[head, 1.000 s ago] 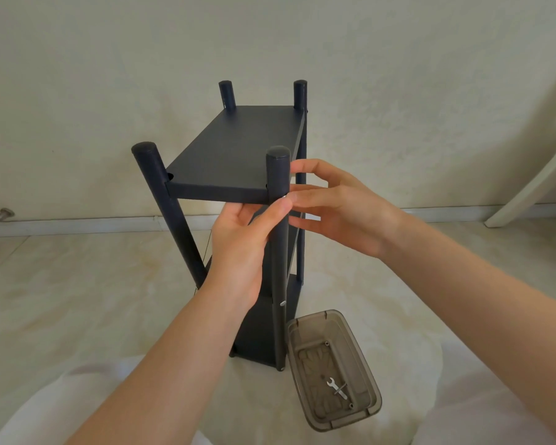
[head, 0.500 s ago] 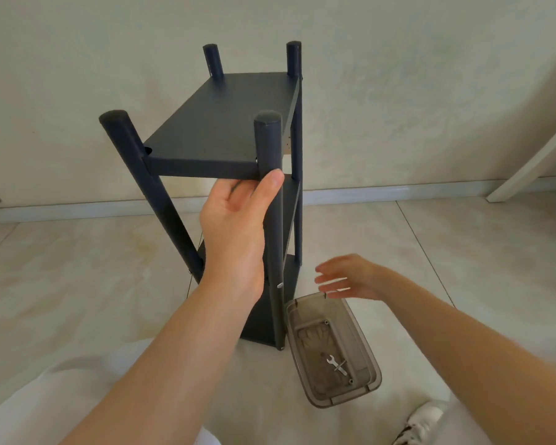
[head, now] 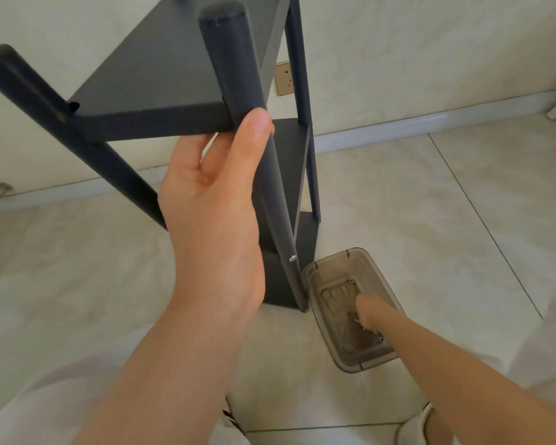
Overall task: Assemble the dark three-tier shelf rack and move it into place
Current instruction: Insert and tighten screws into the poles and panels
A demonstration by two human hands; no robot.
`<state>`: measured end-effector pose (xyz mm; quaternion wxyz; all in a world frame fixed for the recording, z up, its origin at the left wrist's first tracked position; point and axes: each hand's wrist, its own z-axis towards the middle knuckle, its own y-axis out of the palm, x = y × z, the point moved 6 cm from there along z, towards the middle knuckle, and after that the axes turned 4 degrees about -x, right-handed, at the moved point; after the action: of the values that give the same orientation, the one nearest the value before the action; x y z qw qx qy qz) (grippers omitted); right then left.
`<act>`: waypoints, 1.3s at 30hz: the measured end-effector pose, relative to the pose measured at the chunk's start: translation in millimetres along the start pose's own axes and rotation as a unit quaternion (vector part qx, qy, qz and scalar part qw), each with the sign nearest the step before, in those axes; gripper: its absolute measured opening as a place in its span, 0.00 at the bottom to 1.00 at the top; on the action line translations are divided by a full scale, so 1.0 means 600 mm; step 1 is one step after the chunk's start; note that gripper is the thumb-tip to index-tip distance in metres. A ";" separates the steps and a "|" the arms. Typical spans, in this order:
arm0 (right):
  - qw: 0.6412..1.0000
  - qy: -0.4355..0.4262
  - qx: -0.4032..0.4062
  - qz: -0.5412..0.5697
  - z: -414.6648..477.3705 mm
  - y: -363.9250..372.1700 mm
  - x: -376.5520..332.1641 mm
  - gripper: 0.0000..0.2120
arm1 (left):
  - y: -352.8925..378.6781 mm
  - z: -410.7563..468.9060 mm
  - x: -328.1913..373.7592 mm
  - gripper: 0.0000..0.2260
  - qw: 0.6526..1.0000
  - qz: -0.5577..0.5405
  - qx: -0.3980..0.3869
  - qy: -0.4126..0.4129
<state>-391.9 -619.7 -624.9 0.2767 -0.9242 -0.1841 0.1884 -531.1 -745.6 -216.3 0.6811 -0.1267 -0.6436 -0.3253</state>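
Left hand (head: 212, 200) wraps the rack (head: 161, 78) by its near post (head: 238, 69), steadying it. Right hand (head: 368, 313) dips into the floor tray (head: 381, 361), likely for hardware; its fingers are too blurred to judge.

The dark shelf rack (head: 161, 91) is standing upright in the middle, its posts and tiers blocking the way to the wall (head: 430, 43). The left hand (head: 212, 200) is wrapping the near post under the top tier. The right hand (head: 371, 316) is filling the brown plastic box (head: 357, 364), which is sitting just beside the rack's foot. Bare tiled floor (head: 430, 220) is lying open to the right.
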 end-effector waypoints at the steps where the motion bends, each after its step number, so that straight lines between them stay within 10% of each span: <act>1: 1.000 0.002 0.000 -0.022 0.004 0.008 0.004 0.10 | -0.001 0.002 -0.001 0.09 1.000 0.004 -0.003 -0.001; 25: 0.967 0.054 -0.012 -0.251 0.026 0.077 0.029 0.16 | 0.001 0.002 0.001 0.17 0.999 -0.030 -0.026 0.004; 34: 0.996 0.036 -0.040 0.070 0.009 0.016 0.024 0.10 | 0.002 0.000 0.003 0.18 1.000 -0.021 -0.019 -0.007; 39: 0.917 0.001 -0.001 0.398 -0.012 -0.037 0.002 0.12 | 0.000 0.001 0.008 0.20 0.999 -0.027 -0.013 -0.036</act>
<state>-392.7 -605.2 -607.0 0.1784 -0.9214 0.1988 0.2821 -531.8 -746.7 -211.9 0.6463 -0.1298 -0.6668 -0.3476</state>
